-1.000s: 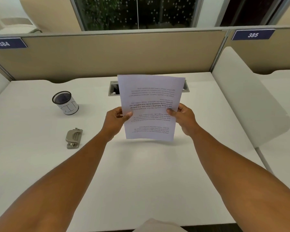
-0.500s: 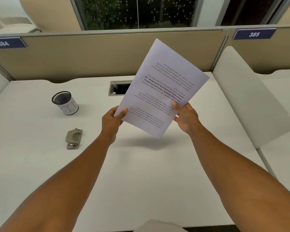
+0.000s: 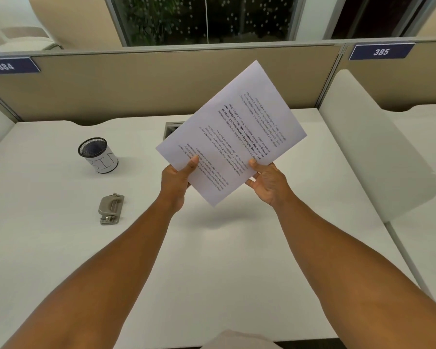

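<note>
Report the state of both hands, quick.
Left hand: closed, pinching the printed sheet, thumb on top.
Right hand: closed, pinching the sheet's opposite edge.

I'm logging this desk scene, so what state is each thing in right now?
printed paper: lifted off the desk, tilted, text side towards the camera.
left hand: pinches the paper's lower left edge, thumb on top.
right hand: pinches the lower right edge, thumb on top.
mesh cup: upright on the desk, nothing sticking out.
hole punch: lying on the desk, untouched.
</note>
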Demonstrator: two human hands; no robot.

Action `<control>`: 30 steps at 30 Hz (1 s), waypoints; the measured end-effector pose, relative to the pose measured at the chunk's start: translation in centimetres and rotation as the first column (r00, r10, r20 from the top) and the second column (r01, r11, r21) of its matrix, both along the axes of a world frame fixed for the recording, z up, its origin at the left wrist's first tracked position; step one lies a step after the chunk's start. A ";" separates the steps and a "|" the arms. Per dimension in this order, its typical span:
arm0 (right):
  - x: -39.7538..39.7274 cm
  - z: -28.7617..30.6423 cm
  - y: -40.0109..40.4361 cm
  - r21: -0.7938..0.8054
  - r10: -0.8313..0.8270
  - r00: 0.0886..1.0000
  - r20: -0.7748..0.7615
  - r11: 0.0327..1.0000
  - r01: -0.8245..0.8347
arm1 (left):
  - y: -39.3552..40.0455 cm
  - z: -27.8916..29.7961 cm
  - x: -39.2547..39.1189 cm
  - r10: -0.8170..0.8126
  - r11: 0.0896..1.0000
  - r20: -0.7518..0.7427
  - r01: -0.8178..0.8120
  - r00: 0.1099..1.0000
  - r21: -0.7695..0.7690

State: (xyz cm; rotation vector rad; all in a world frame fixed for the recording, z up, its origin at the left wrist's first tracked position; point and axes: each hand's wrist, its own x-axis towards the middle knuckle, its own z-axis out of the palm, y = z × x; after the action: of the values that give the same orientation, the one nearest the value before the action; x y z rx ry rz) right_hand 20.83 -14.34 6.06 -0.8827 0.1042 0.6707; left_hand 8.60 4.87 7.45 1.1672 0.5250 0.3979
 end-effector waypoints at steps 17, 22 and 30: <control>0.8 -1.4 -4.3 -0.309 -0.161 0.984 0.076 0.935 0.177 | 4.9 -0.5 -1.7 -0.041 0.960 -0.158 0.083 0.987 0.269; 0.8 -1.7 -4.9 -0.486 -0.033 0.977 0.210 0.863 0.134 | 5.2 -0.7 -1.9 -0.046 0.948 -0.171 0.096 0.984 0.303; 0.8 -2.0 -5.1 -0.646 0.134 0.927 0.351 0.751 0.136 | 4.9 -0.6 -2.0 -0.058 0.924 -0.185 0.123 0.981 0.362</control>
State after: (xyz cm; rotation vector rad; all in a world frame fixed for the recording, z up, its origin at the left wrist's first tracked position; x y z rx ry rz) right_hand 21.58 -19.48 4.11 -1.6973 -0.0111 0.4417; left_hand 6.60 9.78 6.83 1.5988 0.5564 0.3258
